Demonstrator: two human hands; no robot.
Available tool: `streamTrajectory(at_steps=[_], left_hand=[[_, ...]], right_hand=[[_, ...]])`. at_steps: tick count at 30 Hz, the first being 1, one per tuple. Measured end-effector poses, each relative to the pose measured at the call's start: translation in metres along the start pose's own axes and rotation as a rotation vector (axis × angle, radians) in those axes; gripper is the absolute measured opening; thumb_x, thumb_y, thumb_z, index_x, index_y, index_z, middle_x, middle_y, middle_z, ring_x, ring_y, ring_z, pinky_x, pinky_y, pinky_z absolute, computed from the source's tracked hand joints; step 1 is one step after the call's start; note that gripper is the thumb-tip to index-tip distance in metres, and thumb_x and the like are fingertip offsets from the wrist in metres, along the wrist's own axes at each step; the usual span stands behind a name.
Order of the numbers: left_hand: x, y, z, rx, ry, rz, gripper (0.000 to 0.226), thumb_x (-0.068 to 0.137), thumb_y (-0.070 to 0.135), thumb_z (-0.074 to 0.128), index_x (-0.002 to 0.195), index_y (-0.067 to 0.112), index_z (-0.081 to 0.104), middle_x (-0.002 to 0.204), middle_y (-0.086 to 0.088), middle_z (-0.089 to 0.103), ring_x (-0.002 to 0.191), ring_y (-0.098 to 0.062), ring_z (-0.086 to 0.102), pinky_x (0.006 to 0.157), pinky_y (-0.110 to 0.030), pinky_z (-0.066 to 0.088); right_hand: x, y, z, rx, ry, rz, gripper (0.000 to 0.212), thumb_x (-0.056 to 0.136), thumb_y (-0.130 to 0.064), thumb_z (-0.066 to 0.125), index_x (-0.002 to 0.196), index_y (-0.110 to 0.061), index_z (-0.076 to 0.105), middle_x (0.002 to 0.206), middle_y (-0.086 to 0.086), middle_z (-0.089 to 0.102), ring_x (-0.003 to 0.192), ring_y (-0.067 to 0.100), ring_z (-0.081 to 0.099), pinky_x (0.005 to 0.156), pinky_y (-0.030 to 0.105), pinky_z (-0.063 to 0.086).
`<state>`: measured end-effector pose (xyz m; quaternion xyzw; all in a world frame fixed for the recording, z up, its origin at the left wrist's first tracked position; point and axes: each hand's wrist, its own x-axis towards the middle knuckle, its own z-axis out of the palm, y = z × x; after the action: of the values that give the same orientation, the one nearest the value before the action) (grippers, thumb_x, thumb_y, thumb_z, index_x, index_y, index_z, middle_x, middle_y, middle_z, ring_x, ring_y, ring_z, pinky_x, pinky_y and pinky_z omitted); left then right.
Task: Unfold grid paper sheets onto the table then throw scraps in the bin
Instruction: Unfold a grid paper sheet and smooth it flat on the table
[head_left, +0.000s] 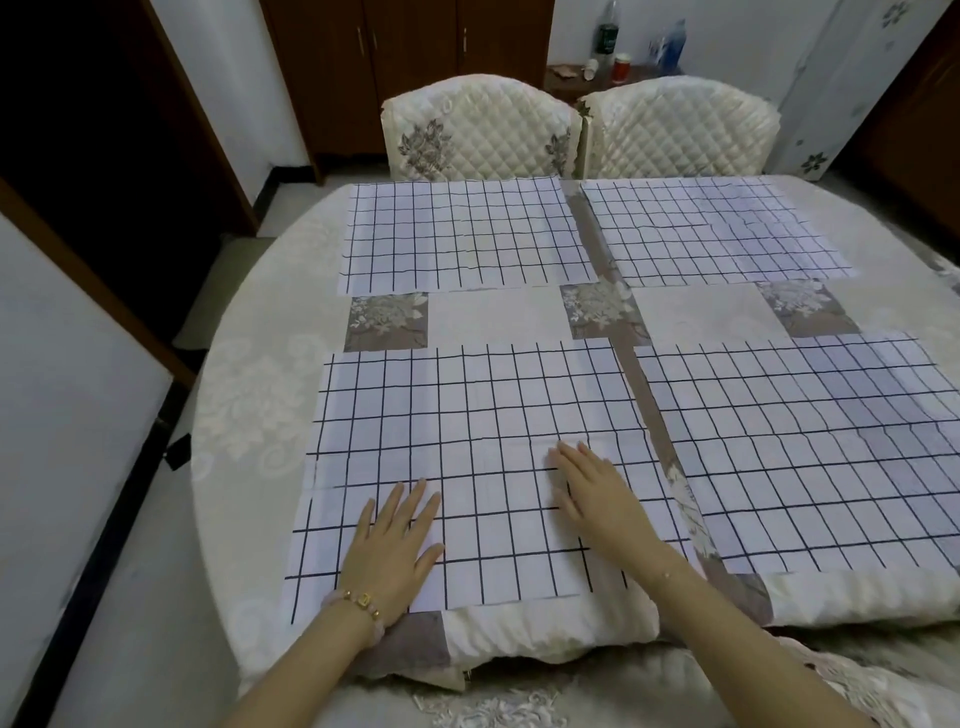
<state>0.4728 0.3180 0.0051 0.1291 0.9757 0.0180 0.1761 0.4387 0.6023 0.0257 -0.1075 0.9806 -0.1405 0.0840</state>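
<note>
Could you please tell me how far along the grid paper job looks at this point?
Done: the far-left sheet, far-right sheet and near-right sheet lie unfolded on the table. In hand: the left hand and right hand press flat on the near-left sheet, also unfolded. Left: binning scraps; no scraps or bin show in this view.

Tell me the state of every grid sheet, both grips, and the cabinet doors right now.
near left sheet: unfolded, creased, under both grips
near right sheet: unfolded, flat
far left sheet: unfolded, flat
far right sheet: unfolded, flat
left grip: fingers straight, pressing near left sheet
right grip: fingers straight, pressing near left sheet
cabinet doors: closed
</note>
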Motion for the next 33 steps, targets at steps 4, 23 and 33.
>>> streamTrajectory(at_steps=[4,23,33], left_hand=[[0.001,0.000,-0.001,-0.032,-0.002,-0.007,0.059,0.096,0.053,0.004,0.138,0.024,0.036,0.141,0.001,0.050,0.131,-0.019,0.031,0.111,-0.035,0.003],[0.052,-0.030,-0.022,-0.109,0.143,-0.034,0.081,0.078,0.057,-0.013,0.149,0.029,0.014,0.158,0.011,0.007,0.147,-0.015,0.007,0.118,-0.038,0.005],[0.045,-0.056,-0.021,-0.120,0.067,-0.116,0.089,0.067,0.061,-0.018,0.149,0.027,-0.007,0.151,0.013,-0.019,0.146,-0.015,-0.010,0.118,-0.039,-0.004]], right_hand=[[0.028,0.012,0.004,-0.041,-0.073,0.113,0.067,0.090,-0.052,0.007,0.151,-0.025,0.014,0.160,-0.010,0.008,0.148,0.013,0.004,0.119,0.041,0.006],[-0.013,0.008,0.021,0.001,-0.084,0.078,0.078,0.081,-0.056,-0.001,0.151,-0.023,0.010,0.156,-0.014,0.001,0.147,0.009,-0.001,0.115,0.028,-0.005],[-0.016,0.001,0.014,0.014,-0.096,0.095,0.058,0.098,-0.043,0.022,0.151,-0.024,0.007,0.157,-0.014,0.000,0.146,0.008,-0.004,0.117,0.030,-0.004]])
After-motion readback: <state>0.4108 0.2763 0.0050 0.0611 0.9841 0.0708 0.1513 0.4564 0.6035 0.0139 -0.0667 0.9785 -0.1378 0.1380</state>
